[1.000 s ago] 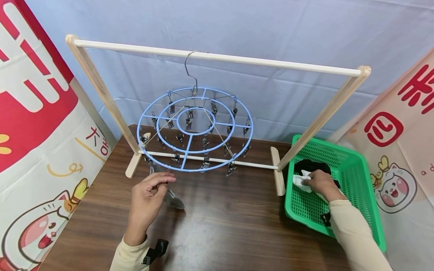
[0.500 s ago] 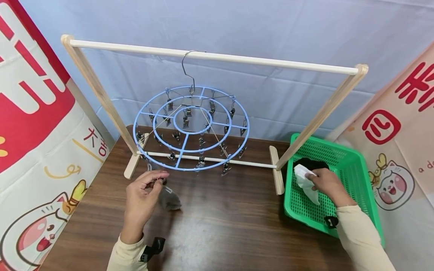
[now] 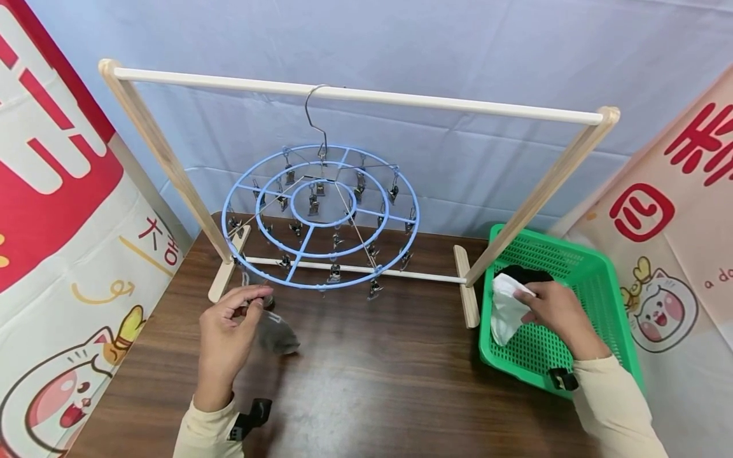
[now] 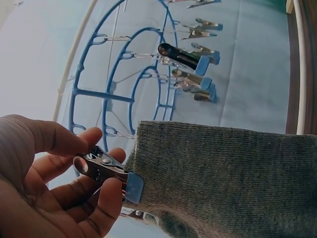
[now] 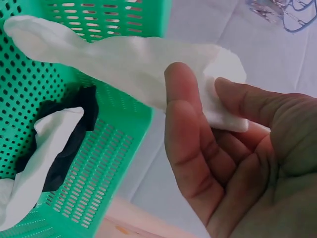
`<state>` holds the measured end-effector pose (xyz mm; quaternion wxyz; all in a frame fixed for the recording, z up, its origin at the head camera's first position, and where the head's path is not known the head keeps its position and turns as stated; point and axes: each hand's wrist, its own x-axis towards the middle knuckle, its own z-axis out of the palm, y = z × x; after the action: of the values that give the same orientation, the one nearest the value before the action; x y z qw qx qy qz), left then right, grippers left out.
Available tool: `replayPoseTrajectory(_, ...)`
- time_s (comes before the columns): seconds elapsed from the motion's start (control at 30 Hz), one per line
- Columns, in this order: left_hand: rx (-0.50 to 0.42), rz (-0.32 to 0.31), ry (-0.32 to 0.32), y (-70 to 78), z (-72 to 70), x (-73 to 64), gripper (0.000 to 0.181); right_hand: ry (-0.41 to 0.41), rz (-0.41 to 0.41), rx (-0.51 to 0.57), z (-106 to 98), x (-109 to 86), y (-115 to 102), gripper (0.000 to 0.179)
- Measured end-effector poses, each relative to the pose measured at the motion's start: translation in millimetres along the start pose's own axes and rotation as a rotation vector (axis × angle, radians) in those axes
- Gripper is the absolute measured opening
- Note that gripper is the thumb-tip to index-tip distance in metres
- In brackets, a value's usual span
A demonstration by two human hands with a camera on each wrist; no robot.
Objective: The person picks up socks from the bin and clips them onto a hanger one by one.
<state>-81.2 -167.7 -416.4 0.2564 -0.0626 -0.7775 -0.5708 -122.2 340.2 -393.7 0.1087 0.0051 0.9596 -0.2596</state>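
Note:
My left hand [image 3: 223, 346] pinches a metal clip [image 4: 106, 167] with a blue tip at the front left of a round blue clip hanger [image 3: 300, 253]. The clip's tip lies over the edge of a grey sock [image 4: 218, 173], which hangs below the ring in the head view. Over the left side of the green basket [image 3: 618, 286], my right hand [image 3: 561, 312] holds a white sock [image 3: 506, 312] between thumb and fingers. The sock dangles downward. Inside the basket, the right wrist view shows another white sock [image 5: 52, 148] lying on black cloth [image 5: 89, 106].
A wooden rack [image 3: 366, 94] carries the hanger by its metal hook. Several more clips dangle from the rings. The rack's right foot [image 3: 466, 292] stands beside the basket on the brown table [image 3: 372, 381]. Printed cloths hang at both sides.
My right hand has lifted the white sock from the basket's contents, and it now hangs stretched out. The left hand stays on the clip, while the head view has shifted slightly.

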Motion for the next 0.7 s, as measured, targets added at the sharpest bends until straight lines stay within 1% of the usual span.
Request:
replayPoseTrajectory(0.13, 0.015, 0.009, 0.002, -0.4, -2.9, 2.2, 0.022, 0.051, -0.040, 0.003, 0, -3.8, -6, 0.034)
replayPoseTrajectory(0.27, 0.034, 0.010, 0.007, -0.8, -5.4, 4.8, 0.024, 0.100, -0.073, -0.020, -2, -7.9, -9, 0.031)
replayPoseTrajectory(0.4, 0.058, -0.005, 0.021, -1.5, -7.0, 7.2, 0.021, 0.165, -0.109, -0.041, -5, -13.2, -12, 0.032)
replayPoseTrajectory(0.53, 0.082, -0.035, 0.037, -2.2, -7.4, 9.5, 0.020, 0.233, -0.151, -0.052, -7, -19.1, -15, 0.030)
replayPoseTrajectory(0.7, 0.151, -0.070, 0.045, -2.4, -6.9, 12.1, 0.021, 0.275, -0.172, -0.053, -8, -26.8, -19, 0.029)
